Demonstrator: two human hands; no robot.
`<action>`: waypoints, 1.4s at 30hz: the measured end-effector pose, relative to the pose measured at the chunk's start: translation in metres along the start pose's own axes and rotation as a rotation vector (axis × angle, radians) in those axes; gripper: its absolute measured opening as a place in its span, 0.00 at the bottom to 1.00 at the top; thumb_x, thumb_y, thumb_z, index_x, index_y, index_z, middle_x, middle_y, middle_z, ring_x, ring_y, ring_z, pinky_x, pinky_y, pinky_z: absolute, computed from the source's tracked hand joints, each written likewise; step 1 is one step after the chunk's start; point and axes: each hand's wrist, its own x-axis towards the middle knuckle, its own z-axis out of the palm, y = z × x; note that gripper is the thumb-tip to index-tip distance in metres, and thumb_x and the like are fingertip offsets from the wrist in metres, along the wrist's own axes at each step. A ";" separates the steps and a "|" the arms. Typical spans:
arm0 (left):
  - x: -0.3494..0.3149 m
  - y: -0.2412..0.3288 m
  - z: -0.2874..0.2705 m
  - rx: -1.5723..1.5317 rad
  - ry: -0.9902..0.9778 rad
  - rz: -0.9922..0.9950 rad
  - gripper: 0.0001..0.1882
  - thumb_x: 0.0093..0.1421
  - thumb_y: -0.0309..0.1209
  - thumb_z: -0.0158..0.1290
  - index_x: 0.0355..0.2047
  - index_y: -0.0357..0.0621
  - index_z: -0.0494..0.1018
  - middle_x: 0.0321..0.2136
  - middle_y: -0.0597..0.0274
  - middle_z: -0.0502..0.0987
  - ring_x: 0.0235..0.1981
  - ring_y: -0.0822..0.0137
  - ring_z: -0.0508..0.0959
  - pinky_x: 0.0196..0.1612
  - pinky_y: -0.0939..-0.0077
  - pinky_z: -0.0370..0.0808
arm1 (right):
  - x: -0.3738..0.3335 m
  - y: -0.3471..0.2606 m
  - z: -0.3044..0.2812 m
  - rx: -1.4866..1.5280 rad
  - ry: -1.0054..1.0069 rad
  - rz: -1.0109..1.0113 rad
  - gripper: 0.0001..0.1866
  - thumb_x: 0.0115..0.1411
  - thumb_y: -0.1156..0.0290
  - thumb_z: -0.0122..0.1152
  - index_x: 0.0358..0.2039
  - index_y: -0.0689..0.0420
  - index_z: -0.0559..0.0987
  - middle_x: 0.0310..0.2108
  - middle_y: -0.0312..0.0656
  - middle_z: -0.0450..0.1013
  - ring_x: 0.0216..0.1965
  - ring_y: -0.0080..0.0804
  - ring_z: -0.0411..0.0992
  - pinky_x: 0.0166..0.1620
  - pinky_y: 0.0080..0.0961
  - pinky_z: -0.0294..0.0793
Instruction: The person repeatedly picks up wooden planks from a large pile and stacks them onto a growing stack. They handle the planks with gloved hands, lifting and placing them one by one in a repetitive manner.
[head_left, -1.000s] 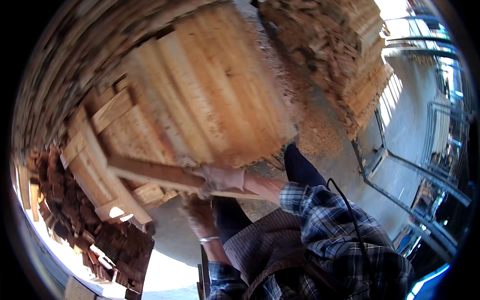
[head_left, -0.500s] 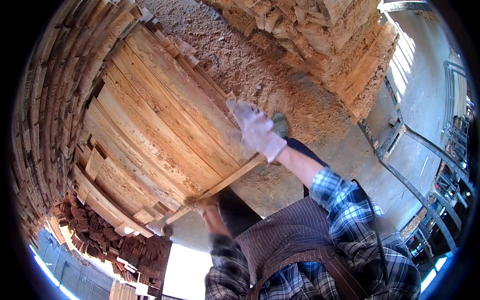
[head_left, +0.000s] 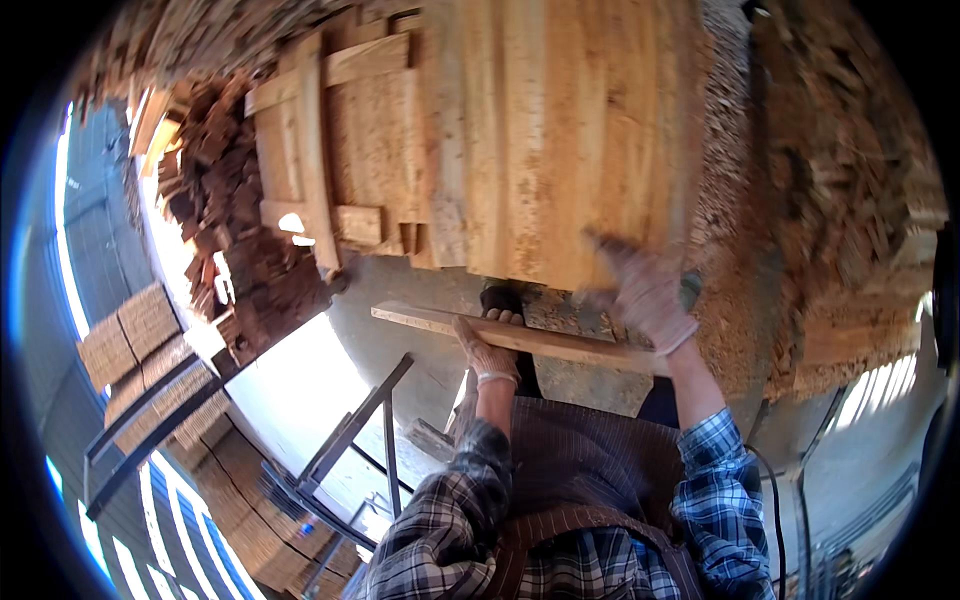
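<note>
A long, narrow wooden strip (head_left: 575, 345) lies crosswise in front of my apron, off the near edge of the planks. My gloved left hand (head_left: 490, 358) is closed around it left of its middle, with fingers over the far side. My right hand (head_left: 650, 295), also gloved and somewhat blurred, is held out with fingers stretched and apart, holding nothing. It hovers by the near right corner of the broad layer of light planks (head_left: 545, 150). The strip's right end passes at my right wrist, and I cannot tell whether they touch.
Shorter boards (head_left: 370, 130) lie across the left part of the planks. Dark offcuts (head_left: 215, 190) are heaped at the left, and sawdust-covered wood (head_left: 840, 180) is piled at the right. A metal frame (head_left: 350, 420) stands near left, beside bundled wood stacks (head_left: 250, 490).
The view has swung left, bringing the metal frame and bundles in. The strip has come away from the plank edge toward my body in my left hand. My right hand stays open.
</note>
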 end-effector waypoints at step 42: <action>0.119 0.334 0.057 1.801 0.352 0.959 0.51 0.44 0.43 0.67 0.63 0.42 0.52 0.56 0.43 0.63 0.58 0.46 0.64 0.59 0.61 0.65 | 0.082 -0.058 0.084 -0.318 -0.006 -0.125 0.25 0.54 0.58 0.58 0.54 0.44 0.73 0.47 0.51 0.71 0.49 0.49 0.70 0.47 0.43 0.72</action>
